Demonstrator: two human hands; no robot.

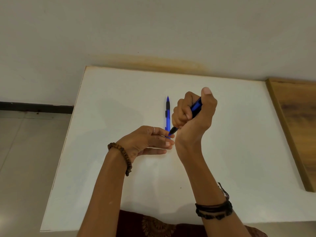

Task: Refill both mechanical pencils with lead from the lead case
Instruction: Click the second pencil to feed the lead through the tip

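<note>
One blue mechanical pencil [168, 113] lies on the white table [119, 103], tip pointing away from me. My right hand [193, 113] is fisted around a second blue pencil [196, 106], thumb over its upper end, its black tip [173, 131] pointing down-left. My left hand [148, 142] is just below that tip, fingers extended and touching or nearly touching it; I cannot tell whether it pinches anything. The lead case is not visible.
A wooden board [295, 127] lies along the table's right side. The table's left edge [68, 134] drops to a tiled floor. A wall stands right behind the table. Dark red cloth [153, 224] shows at the near edge.
</note>
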